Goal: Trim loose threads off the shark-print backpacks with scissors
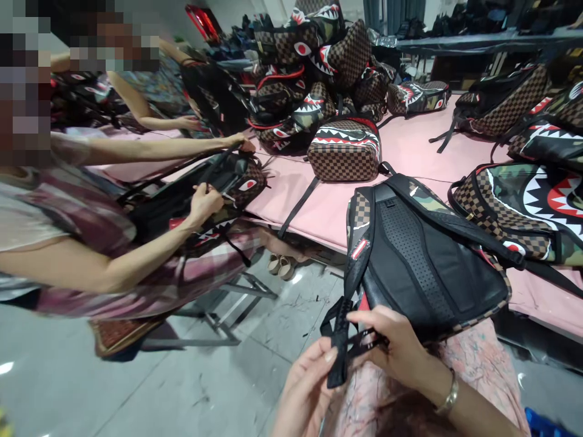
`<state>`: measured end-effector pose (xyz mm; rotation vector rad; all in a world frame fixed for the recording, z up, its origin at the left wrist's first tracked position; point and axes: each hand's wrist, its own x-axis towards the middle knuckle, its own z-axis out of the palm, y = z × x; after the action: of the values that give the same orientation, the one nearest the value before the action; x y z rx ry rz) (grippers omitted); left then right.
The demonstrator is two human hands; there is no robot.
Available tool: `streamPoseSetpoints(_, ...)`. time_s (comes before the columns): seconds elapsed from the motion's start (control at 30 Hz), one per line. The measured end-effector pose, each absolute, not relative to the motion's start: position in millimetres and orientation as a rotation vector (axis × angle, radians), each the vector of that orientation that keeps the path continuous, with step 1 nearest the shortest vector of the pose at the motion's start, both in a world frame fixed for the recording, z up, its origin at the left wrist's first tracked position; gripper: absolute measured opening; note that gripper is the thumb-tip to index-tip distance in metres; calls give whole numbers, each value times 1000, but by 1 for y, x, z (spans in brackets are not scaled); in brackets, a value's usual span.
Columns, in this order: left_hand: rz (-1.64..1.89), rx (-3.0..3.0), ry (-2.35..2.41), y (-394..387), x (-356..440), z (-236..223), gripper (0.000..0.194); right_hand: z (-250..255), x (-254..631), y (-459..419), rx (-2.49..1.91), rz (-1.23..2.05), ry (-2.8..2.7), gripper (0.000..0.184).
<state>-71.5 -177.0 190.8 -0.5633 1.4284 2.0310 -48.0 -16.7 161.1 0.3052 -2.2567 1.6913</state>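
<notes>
Backpack point(414, 261), black back panel up, rests across the pink table's point(410, 144) edge and the seated person's lap point(476, 358). Left hand point(307, 379) pinches the end of a black strap point(337, 364), thumb on top — right hand point(398, 343) grips a narrow black piece point(364, 342) just beside it, can't make out exactly what. Checkered bag point(344, 155) sits beyond; nearby co-worker point(86, 206) has both hands on another bag point(248, 182).
</notes>
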Motion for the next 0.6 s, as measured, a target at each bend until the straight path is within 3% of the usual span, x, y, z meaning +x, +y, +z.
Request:
streamPoseSetpoints(0.13,2035,-431,1461,-175,-69,183,29,157,-54,-25,179,1853,-2195,16)
streamPoseSetpoints(0.3,2046,-246,2005,-179,-73,167,31,148,-65,-44,-677,2355,-1803,25)
streamPoseSetpoints(0.4,1918,-106,2149,-179,-73,158,32,145,-66,-50,-749,2520,-1675,27)
streamPoseSetpoints(0.5,1928,-200,2134,-177,-72,151,26,145,-61,-47,-611,2387,-1799,20)
streamPoseSetpoints(0.6,2007,-363,2017,-177,-74,148,29,146,-51,-35,-382,1972,-2047,22)
